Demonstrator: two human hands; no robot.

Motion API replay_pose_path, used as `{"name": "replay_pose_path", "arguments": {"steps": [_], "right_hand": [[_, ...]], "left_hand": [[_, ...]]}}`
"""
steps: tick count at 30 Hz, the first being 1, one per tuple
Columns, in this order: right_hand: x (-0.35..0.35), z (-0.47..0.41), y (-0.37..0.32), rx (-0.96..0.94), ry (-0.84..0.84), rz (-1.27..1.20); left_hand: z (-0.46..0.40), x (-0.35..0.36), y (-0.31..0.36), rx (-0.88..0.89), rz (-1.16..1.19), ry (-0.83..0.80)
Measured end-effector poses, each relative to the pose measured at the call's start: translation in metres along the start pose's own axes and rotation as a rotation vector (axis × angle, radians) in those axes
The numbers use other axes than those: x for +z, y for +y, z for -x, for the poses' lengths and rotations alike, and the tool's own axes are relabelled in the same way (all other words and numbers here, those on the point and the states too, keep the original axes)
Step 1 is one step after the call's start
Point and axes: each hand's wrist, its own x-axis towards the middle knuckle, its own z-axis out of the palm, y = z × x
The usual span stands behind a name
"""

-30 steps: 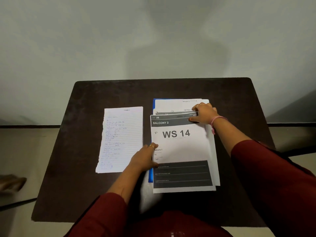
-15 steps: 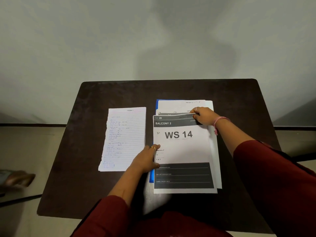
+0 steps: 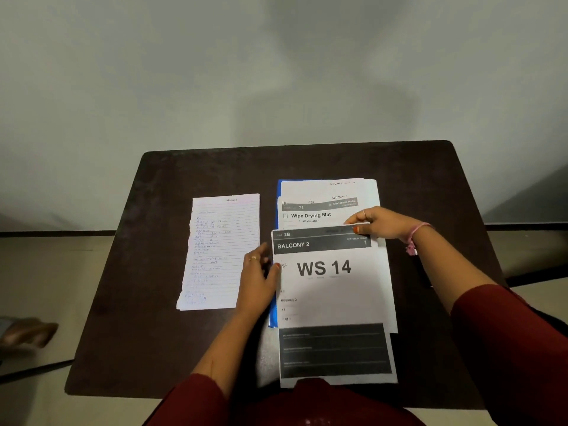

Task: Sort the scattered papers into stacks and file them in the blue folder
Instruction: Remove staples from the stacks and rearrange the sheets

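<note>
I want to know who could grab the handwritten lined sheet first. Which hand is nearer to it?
Left. The left hand lies at the lined sheet's right edge; the right hand pinches the WS 14 sheet's top corner, farther right.

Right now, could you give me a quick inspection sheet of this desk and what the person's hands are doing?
Surface: dark brown table, standing against a pale wall.
Job's things: WS 14 sheet tops a paper stack on the blue folder; a Wipe Drying Mat sheet shows beneath it; a handwritten lined page lies apart on the left.
Clutter: nothing seen.
Grips: right hand pinches the WS 14 sheet's top right corner; left hand touches its left edge, thumb on the paper.
Cables: nothing seen.
Surroundings: a blurred foot on the floor at left; a pink wristband on the right wrist.
</note>
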Motion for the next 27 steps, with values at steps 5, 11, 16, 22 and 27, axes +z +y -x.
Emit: {"name": "replay_pose_path", "arguments": {"steps": [5, 11, 16, 22, 27], "right_hand": [[0.005, 0.013, 0.001, -0.010, 0.006, -0.070], [0.008, 0.016, 0.001, 0.024, 0.046, -0.001], [0.013, 0.019, 0.000, 0.036, 0.129, 0.240], [0.026, 0.029, -0.001, -0.018, 0.252, 0.427], [0.031, 0.030, 0.008, 0.029, 0.327, 0.461]], "left_hand": [[-0.009, 0.003, 0.011, -0.132, 0.218, -0.049], [-0.015, 0.012, 0.017, -0.242, 0.279, -0.047], [-0.014, 0.015, 0.014, -0.293, 0.220, -0.030], [-0.011, 0.015, 0.003, -0.246, 0.036, -0.040], [-0.005, 0.013, 0.003, -0.176, -0.068, -0.056]]}}
